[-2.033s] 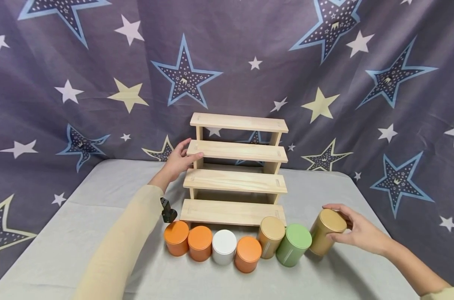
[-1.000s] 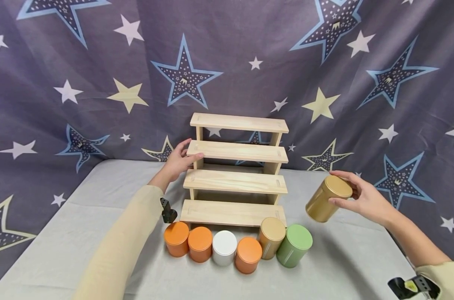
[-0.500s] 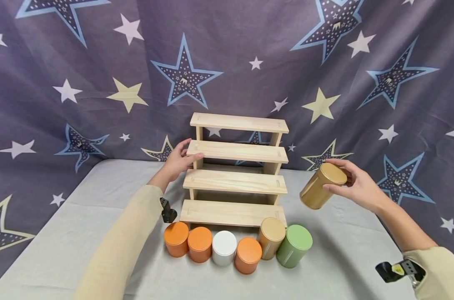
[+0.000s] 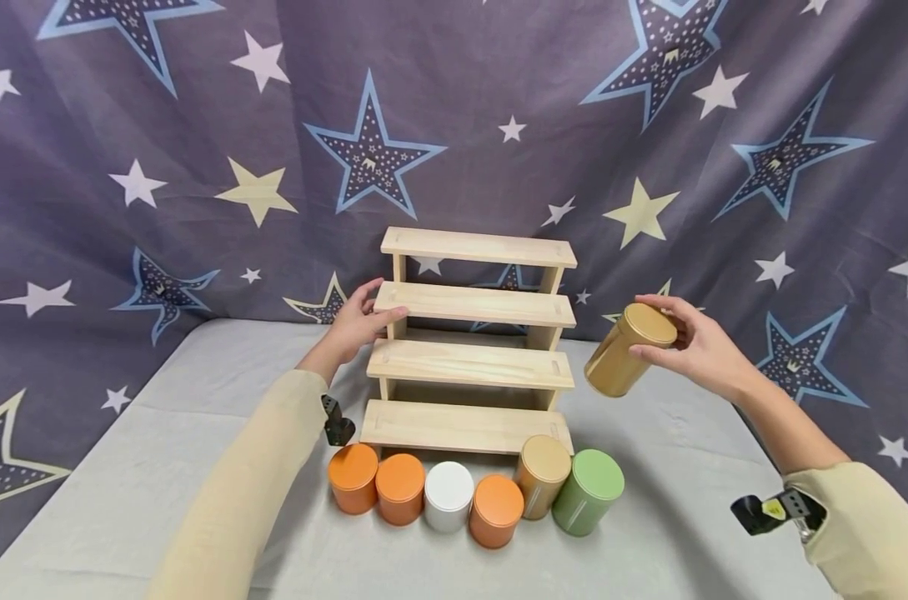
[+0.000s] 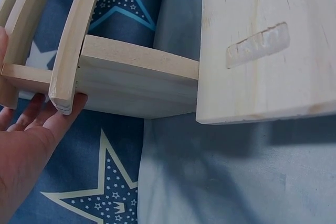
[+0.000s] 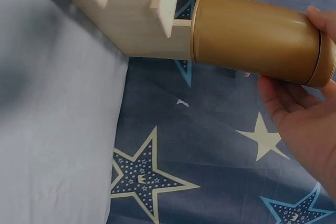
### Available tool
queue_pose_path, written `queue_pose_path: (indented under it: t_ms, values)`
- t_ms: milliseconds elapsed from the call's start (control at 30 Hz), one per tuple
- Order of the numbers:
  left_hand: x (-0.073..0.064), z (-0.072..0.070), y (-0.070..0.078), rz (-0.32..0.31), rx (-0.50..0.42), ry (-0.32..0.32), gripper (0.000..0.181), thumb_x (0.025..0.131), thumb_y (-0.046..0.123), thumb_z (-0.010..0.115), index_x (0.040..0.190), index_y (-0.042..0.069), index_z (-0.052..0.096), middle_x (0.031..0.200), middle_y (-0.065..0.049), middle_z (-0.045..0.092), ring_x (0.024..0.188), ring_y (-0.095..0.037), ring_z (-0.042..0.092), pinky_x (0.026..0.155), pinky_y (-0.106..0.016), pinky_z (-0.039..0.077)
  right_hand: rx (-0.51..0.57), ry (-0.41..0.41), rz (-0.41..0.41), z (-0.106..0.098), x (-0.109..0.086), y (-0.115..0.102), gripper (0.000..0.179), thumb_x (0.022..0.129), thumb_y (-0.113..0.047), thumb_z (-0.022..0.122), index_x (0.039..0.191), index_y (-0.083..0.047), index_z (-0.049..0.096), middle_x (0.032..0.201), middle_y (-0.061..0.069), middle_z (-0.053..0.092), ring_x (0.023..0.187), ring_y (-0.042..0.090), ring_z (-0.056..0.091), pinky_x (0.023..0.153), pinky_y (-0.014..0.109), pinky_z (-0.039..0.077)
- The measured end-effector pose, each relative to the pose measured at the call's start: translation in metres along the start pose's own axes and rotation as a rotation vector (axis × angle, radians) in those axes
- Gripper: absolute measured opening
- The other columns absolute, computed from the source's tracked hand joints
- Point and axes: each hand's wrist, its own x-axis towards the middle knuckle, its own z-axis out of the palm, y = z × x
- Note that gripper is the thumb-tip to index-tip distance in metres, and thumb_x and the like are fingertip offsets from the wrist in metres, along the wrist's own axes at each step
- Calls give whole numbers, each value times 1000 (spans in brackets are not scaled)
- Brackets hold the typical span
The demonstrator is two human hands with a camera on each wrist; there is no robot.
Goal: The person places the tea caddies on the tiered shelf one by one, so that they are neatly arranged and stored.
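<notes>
My right hand [image 4: 697,346] grips a gold canister [image 4: 624,354] near its lid and holds it tilted in the air, right of a stepped wooden shelf [image 4: 469,362]. In the right wrist view the gold canister [image 6: 252,38] lies sideways across the picture, with thumb and fingers around its lid end. My left hand [image 4: 356,321] holds the left end of the shelf's second board from the top, thumb on the board. From the left wrist, the fingers of that left hand [image 5: 31,145] show against the end of a wooden board [image 5: 65,82].
Before the shelf stand orange canisters [image 4: 353,479], a white canister [image 4: 448,496], another gold canister [image 4: 544,475] and a green canister [image 4: 589,492]. They stand on a pale grey cloth [image 4: 198,467]. A star-patterned curtain [image 4: 454,100] hangs behind the shelf.
My right hand has lifted the gold canister from beside the green one, up and then leftward toward the shelf, and it is now tilted. My left hand stays on the shelf.
</notes>
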Motion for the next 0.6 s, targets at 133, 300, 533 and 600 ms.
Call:
queue_pose_path:
  t_ms: [133, 300, 533, 600]
  values:
    - [-1, 0, -1, 0, 9, 9, 91, 81, 31, 73, 151, 23, 15, 145, -18, 38, 129, -36, 43, 100, -54, 41, 15, 4, -7, 2, 9, -6, 63, 85, -19, 69, 140, -11, 38, 119, 9, 53, 90, -1, 54, 71, 12, 47]
    - [0, 0, -2, 1, 10, 4, 91, 81, 31, 73, 151, 24, 15, 144, -18, 39, 129, -36, 44, 100, -54, 41, 34, 7, -4, 6, 19, -12, 64, 85, -19, 70, 140, -12, 39, 119, 10, 54, 90, 1, 54, 71, 14, 48]
    - [0, 0, -1, 2, 17, 9, 91, 81, 32, 73, 151, 24, 15, 144, -18, 39, 129, -36, 43, 101, -54, 41, 59, -4, -15, 11, 30, -21, 65, 84, -17, 70, 141, -12, 38, 121, 12, 53, 91, 3, 53, 71, 15, 48]
    - [0, 0, 0, 2, 16, 10, 91, 81, 32, 73, 151, 24, 15, 144, -18, 39, 129, -36, 43, 101, -54, 41, 64, -8, -39, 12, 33, -23, 66, 84, -16, 70, 141, -11, 37, 122, 14, 53, 91, 3, 53, 71, 14, 48]
